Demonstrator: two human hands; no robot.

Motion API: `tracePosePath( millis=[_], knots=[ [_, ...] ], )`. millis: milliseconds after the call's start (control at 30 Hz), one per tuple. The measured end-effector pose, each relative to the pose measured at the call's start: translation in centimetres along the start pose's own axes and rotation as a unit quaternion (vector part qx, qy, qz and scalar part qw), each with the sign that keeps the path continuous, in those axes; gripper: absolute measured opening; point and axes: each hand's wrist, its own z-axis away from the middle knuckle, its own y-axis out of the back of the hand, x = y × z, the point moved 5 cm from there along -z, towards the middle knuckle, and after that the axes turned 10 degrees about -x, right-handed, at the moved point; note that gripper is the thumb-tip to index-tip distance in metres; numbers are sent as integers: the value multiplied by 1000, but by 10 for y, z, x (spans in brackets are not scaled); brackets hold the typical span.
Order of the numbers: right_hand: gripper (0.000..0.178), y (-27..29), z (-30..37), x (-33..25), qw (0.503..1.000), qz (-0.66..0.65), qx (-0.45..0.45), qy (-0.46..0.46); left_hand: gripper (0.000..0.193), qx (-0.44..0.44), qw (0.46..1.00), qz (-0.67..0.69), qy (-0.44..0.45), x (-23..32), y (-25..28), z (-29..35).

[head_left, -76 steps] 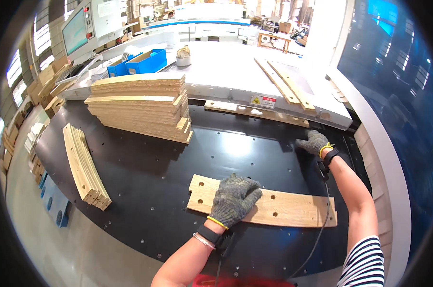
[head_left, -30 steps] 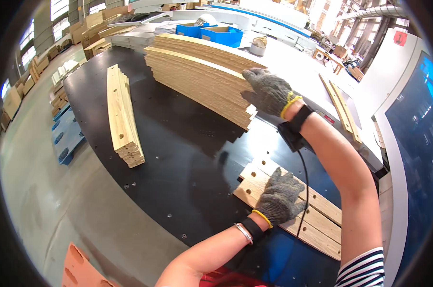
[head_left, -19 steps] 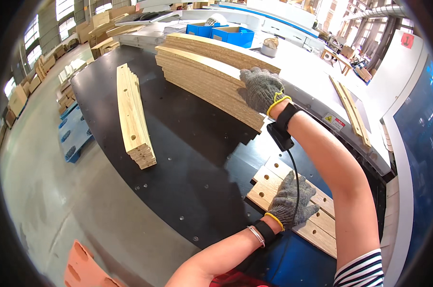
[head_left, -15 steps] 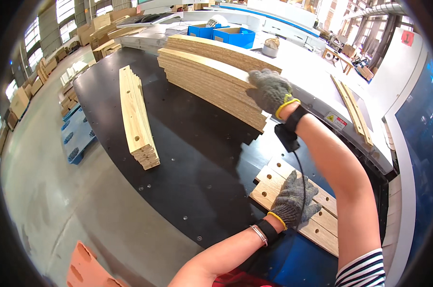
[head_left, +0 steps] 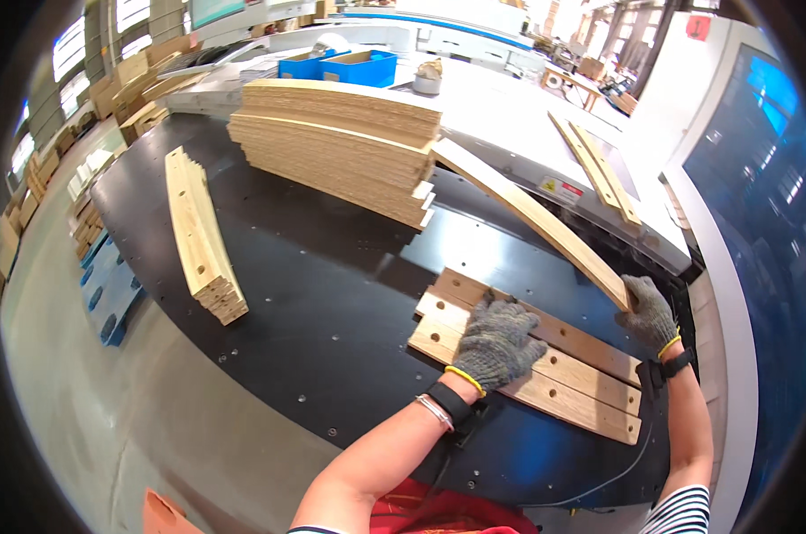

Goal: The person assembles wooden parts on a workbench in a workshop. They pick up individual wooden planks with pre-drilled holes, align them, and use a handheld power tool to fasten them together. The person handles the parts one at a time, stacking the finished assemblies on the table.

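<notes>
My right hand (head_left: 652,316), in a grey knit glove, grips the near end of a long wooden slat (head_left: 536,218). That slat slants up and away to the left, its far end by the right end of a tall stack of slats (head_left: 323,165). My left hand (head_left: 499,347), gloved alike, lies with fingers spread on three drilled wooden slats (head_left: 585,411) set side by side on the black table (head_left: 332,374). The hand covers part of them. No separate item shows in its fingers.
A smaller stack of drilled slats (head_left: 194,227) lies on the table's left. Two loose slats (head_left: 594,169) rest on the pale machine bed beyond, near blue bins (head_left: 358,69). A white-framed machine panel (head_left: 732,178) stands at right. Beside my right wrist, a cable (head_left: 639,463) trails down.
My right hand has come from the tall stack back to the near right and now holds a slat. My left hand stays on the laid slats. The whole view has shifted.
</notes>
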Motion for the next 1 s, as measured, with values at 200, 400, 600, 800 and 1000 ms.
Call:
tracePosePath(
  millis=[200, 400, 600, 800, 1000],
  knots=[
    [54, -3, 52, 59, 987, 108, -76, -91, 47, 17, 998, -44, -30, 1, 4, 0],
    [58, -5, 17, 55, 961, 217, -57, -164, 44, 10, 999, -34, -32, 8, 9, -6],
    [70, -74, -68, -8, 980, 108, -136, -95, 41, -1, 999, -31, -28, 10, 12, -5],
    [79, -88, -152, 33, 961, 75, -190, -186, 43, -8, 999, -29, -35, 17, 10, -10],
    [79, -82, -187, 48, 971, 44, -89, -219, 43, -9, 999, -23, -31, 20, 17, -10]
  ],
)
